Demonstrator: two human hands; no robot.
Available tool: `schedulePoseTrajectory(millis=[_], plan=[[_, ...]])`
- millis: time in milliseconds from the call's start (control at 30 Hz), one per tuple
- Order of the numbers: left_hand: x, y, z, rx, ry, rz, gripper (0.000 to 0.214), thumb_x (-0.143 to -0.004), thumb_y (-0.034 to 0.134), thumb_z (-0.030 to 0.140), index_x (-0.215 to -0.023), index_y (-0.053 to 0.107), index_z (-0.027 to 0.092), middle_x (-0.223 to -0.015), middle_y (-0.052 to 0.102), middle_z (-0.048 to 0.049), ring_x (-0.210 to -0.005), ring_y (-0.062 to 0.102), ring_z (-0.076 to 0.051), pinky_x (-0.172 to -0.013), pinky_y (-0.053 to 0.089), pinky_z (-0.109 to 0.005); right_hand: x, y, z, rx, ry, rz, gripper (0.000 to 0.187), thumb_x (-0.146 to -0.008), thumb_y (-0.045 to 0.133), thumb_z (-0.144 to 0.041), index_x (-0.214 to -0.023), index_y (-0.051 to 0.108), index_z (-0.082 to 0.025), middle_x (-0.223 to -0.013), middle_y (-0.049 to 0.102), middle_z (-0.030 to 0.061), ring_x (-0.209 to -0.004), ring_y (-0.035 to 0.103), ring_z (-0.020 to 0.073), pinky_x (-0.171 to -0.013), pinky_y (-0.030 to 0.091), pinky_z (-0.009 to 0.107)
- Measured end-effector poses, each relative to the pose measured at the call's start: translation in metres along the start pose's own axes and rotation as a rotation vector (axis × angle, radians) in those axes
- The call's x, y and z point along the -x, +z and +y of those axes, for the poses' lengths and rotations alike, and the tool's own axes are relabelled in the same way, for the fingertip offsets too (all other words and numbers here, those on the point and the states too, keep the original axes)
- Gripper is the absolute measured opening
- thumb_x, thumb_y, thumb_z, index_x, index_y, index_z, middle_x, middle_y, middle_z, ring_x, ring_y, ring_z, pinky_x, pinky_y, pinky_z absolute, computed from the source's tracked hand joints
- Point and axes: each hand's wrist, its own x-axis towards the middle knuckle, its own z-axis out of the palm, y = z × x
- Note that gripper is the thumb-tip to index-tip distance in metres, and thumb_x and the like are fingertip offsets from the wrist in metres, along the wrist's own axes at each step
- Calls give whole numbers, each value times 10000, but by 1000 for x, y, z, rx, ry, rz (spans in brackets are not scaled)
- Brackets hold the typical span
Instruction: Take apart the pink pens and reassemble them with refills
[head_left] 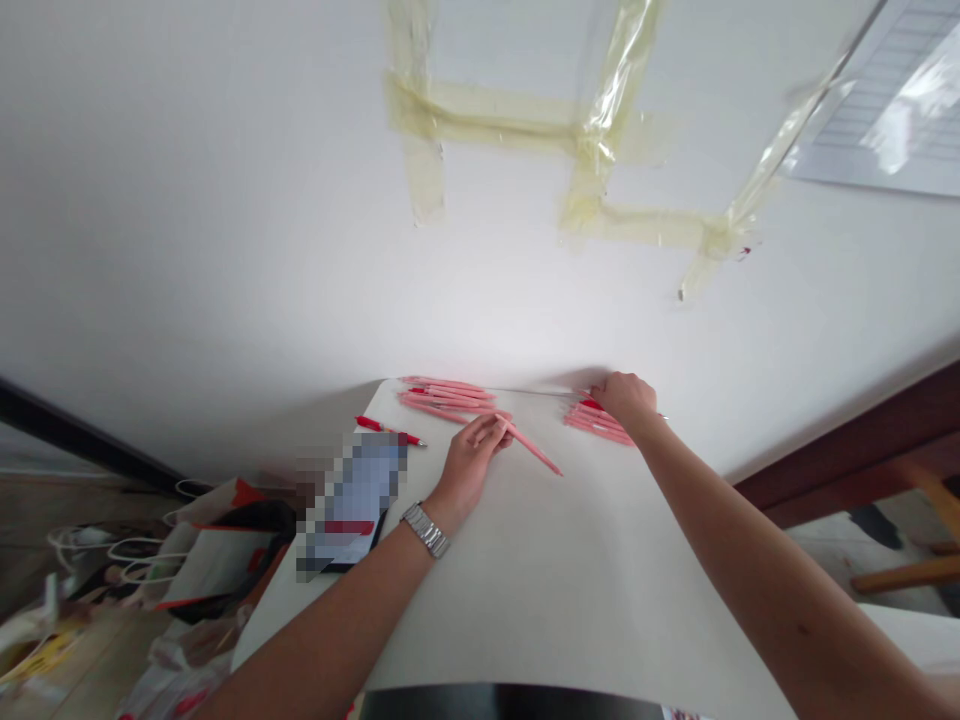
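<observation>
My left hand (480,447), with a metal watch on its wrist, pinches a pink pen (534,447) by its upper end; the tip slants down to the right, just over the white table. Behind that hand lies a pile of pink pens (446,394) near the wall. My right hand (628,397) is at the far edge, over a second bunch of pink pens (598,423). Its fingers are curled down at the bunch's back end, and a bit of red shows beside them. Whether they grip a pen is hidden.
A red pen (390,432) lies left of the pile. Nearer me is a blurred-out flat device (352,505) by the left edge of the white table (570,600). The wall (300,250) rises behind. Bags (225,560) stand on the floor at left.
</observation>
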Motion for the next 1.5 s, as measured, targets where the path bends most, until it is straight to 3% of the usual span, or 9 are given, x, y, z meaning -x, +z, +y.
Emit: schedulePoseTrajectory(millis=[333,767,1067,1367,1500], plan=[[0,-1,0,-21,17,-28,351,-817,847,467,-1029,804,191,-1118,752,-89,-984,682,-186,-960,563,-355,3,2,10,28,34,100,419,-981,499,-384,-1101,810,-129,-1088,765,234,-997,751,322,-798,545,363],[0,0,0,-22,15,-13,349,-821,840,466,-1022,795,185,-1122,745,-92,-973,676,-182,-943,562,-353,6,19,29,-264,151,228,388,-885,605,-494,-1009,861,-229,-940,800,166,-896,734,314,-718,493,354],[1,-1,1,-21,13,-18,344,-832,827,464,-1030,788,186,-1143,742,-97,-997,675,-186,-961,562,-358,1,21,45,-452,178,355,381,-811,628,-476,-934,869,-208,-886,812,155,-835,710,295,-701,440,342],[2,2,4,-1,8,-13,360,-823,836,464,-1048,800,185,-1117,745,-96,-972,676,-184,-973,558,-375,2,21,45,-552,166,395,396,-819,633,-471,-906,863,-161,-859,810,153,-793,693,275,-705,439,336],[1,2,3,3,6,-11,353,-818,842,457,-1042,803,186,-1148,743,-99,-956,675,-178,-964,561,-371,2,12,43,-562,143,461,385,-846,631,-449,-892,856,-140,-819,800,142,-744,672,254,-691,430,331]])
